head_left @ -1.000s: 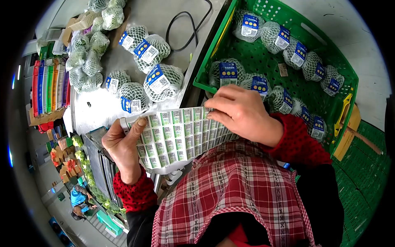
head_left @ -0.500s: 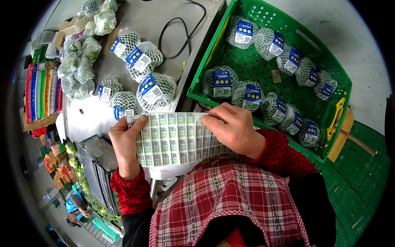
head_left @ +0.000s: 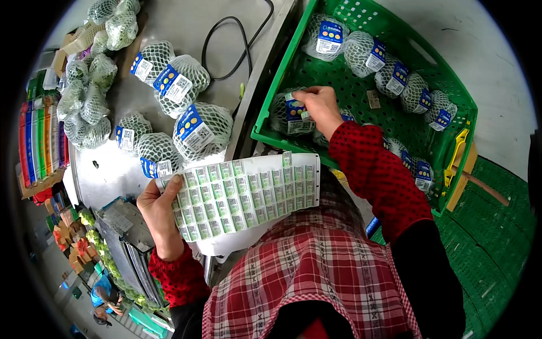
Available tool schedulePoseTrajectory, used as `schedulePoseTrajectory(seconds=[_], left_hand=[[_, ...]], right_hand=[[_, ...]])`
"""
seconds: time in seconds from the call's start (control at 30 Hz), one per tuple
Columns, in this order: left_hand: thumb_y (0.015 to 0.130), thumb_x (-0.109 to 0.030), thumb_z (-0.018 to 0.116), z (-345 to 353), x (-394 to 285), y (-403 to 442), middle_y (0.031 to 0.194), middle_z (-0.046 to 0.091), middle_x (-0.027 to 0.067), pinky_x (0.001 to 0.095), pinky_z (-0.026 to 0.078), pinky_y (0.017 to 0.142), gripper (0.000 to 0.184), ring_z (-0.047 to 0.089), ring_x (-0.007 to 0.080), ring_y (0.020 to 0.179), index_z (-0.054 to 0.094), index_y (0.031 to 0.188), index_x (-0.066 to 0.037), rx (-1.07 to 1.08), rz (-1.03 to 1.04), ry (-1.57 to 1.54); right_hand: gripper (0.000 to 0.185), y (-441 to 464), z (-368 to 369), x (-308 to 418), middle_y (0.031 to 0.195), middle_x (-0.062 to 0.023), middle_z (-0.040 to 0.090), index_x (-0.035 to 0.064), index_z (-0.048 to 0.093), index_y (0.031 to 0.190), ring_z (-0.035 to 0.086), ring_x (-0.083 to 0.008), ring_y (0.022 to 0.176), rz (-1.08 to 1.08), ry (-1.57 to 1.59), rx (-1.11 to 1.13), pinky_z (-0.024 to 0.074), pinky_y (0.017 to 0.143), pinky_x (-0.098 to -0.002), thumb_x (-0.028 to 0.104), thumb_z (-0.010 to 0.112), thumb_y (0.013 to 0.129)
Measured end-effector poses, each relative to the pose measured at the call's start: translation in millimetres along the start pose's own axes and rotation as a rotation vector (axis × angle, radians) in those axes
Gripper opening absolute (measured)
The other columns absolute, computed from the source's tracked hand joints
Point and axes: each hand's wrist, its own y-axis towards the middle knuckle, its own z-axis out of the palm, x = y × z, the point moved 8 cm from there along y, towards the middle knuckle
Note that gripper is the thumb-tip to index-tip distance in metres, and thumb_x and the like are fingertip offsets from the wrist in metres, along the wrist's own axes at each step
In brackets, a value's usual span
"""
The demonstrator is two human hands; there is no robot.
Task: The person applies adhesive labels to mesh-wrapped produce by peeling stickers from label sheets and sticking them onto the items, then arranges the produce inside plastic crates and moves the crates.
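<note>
My left hand (head_left: 161,212) pinches the left end of a sheet of stickers (head_left: 243,198), printed in rows of small green-and-white codes. The sheet's right end is free, and bare backing shows along part of its top edge. Over the green crate (head_left: 265,121), my right hand (head_left: 323,110) has its fingers pinched on a small sticker (head_left: 305,115). They are at the blue-and-white label of a net-wrapped round item (head_left: 280,113) in the crate's near left corner. My fingers partly cover that label. Other netted items (head_left: 358,55) with labels lie in the crate in two rows.
Several labelled netted items (head_left: 195,133) sit on the metal table (head_left: 186,17), beside a black cable (head_left: 248,42). More netted items (head_left: 93,96) without visible labels are piled at its left. Coloured crates (head_left: 42,141) stand beyond, and a person in blue (head_left: 101,291) is at lower left.
My right hand has left the sheet and moved up and right into the crate, to a label. The sheet's right end is now free, held only by my left hand.
</note>
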Motion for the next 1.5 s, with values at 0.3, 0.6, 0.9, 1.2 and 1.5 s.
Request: schedulePoseTrajectory(seconds=[0.3, 0.6, 0.9, 1.2, 1.5], left_hand=[[0.086, -0.001, 0.069, 18, -2, -7, 0.079, 0.071, 0.0056, 0.0224, 0.046, 0.059, 0.007, 0.061, 0.0074, 0.063, 0.071, 0.091, 0.003, -0.032, 0.01, 0.019], [0.083, -0.005, 0.076, 54, 0, -3, 0.078, 0.071, 0.0047, 0.0216, 0.047, 0.062, 0.011, 0.06, 0.0066, 0.065, 0.071, 0.09, 0.001, 0.12, 0.07, -0.071], [0.088, -0.008, 0.07, 84, 2, -16, 0.078, 0.069, 0.0033, 0.0206, 0.047, 0.061, 0.01, 0.06, 0.0075, 0.063, 0.07, 0.092, 0.001, 0.129, 0.129, -0.04], [0.082, -0.004, 0.077, 154, 4, -27, 0.082, 0.072, 0.0063, 0.0235, 0.049, 0.069, 0.012, 0.063, 0.0094, 0.069, 0.073, 0.093, 0.001, 0.29, 0.105, -0.131], [0.081, -0.003, 0.077, 218, -10, -61, 0.083, 0.072, 0.0058, 0.0226, 0.048, 0.069, 0.014, 0.062, 0.0087, 0.07, 0.072, 0.094, 0.001, 0.365, 0.106, -0.112]], right_hand=[[0.044, 28, -91, 42, 0.075, -0.0161, 0.069, -0.0053, 0.069, 0.087, 0.068, -0.0246, 0.073, -0.336, -0.691, -0.188, 0.0514, 0.066, -0.0386, 0.032, 0.085, 0.07], [0.028, 0, -150, -24, 0.078, -0.0106, 0.069, -0.0024, 0.067, 0.087, 0.064, -0.0195, 0.07, 0.007, -0.2, -0.147, 0.0513, 0.066, -0.033, 0.011, 0.084, 0.068], [0.047, -1, -223, 16, 0.082, -0.0117, 0.069, 0.006, 0.065, 0.095, 0.066, -0.0275, 0.07, -0.253, -1.095, -0.373, 0.0518, 0.062, -0.0412, 0.041, 0.084, 0.068], [0.042, -26, -330, -63, 0.095, -0.0107, 0.065, -0.0045, 0.06, 0.11, 0.065, -0.0193, 0.079, 0.249, -0.098, -0.216, 0.056, 0.063, -0.0317, 0.006, 0.08, 0.075], [0.049, 24, -338, -96, 0.099, -0.0153, 0.065, -0.0038, 0.06, 0.109, 0.066, -0.0241, 0.087, 0.212, -0.337, -0.036, 0.0559, 0.071, -0.0354, 0.008, 0.084, 0.068]])
